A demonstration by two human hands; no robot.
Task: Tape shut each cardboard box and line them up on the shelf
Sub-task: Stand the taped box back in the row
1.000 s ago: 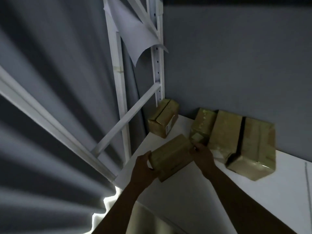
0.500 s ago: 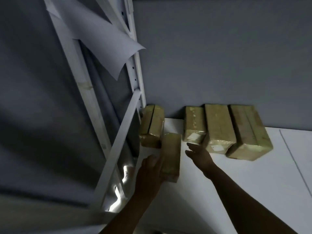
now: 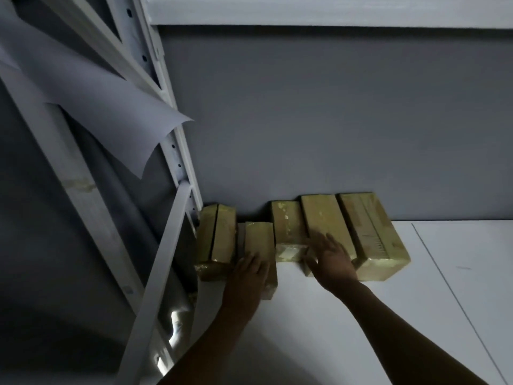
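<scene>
Several taped cardboard boxes lie in a row against the grey wall on the white shelf (image 3: 361, 329). My left hand (image 3: 249, 270) presses flat on the near end of the second box (image 3: 259, 240), which sits between the leftmost box (image 3: 219, 234) and a third box (image 3: 286, 229). With spread fingers, my right hand (image 3: 330, 257) rests on the near end of the fourth box (image 3: 322, 218). The rightmost box (image 3: 372, 234) lies beside it, untouched.
The white shelf frame upright and its diagonal brace (image 3: 163, 259) stand at the left. A loose white paper sheet (image 3: 111, 112) hangs off the frame. A shelf board (image 3: 333, 9) runs overhead. A seam line (image 3: 455, 295) crosses the shelf at the right.
The second box has slid back into the gap between the leftmost and third boxes. My left hand moved onto its near end. My right hand shifted right onto the fourth box.
</scene>
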